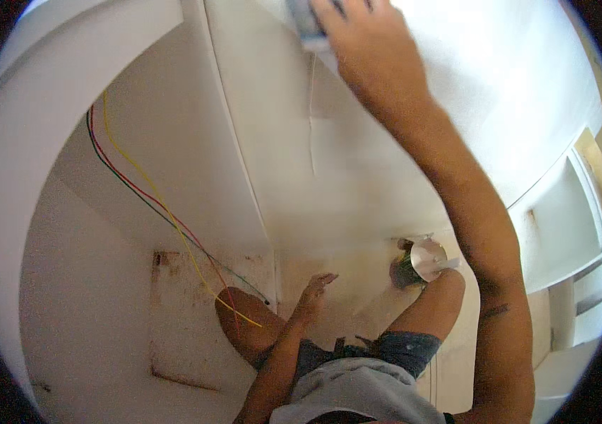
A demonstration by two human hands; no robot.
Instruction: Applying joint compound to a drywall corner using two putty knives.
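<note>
My right hand (pixel 378 56) is raised at the top of the head view, its arm stretched up along the pale wall. Its fingers are closed over a grey-blue block (pixel 306 25) with a pale edge, held against the wall; the block is blurred and cut off by the frame, so its exact kind does not show. Low in the middle, my left hand (pixel 313 291) hangs between my knees, fingers stretched out to the right with nothing visible in them. A thin dark crack-like line (pixel 311 134) runs down the wall (pixel 357 162) below the block.
Red, green and yellow wires (pixel 167 205) hang from the upper left, their ends near my left knee. By my right knee stands a dark tin (pixel 404 272) with a round silvery lid (pixel 428 259). A white recessed frame (pixel 562 219) is at the right; a stained rectangular patch (pixel 195 318) lies lower left.
</note>
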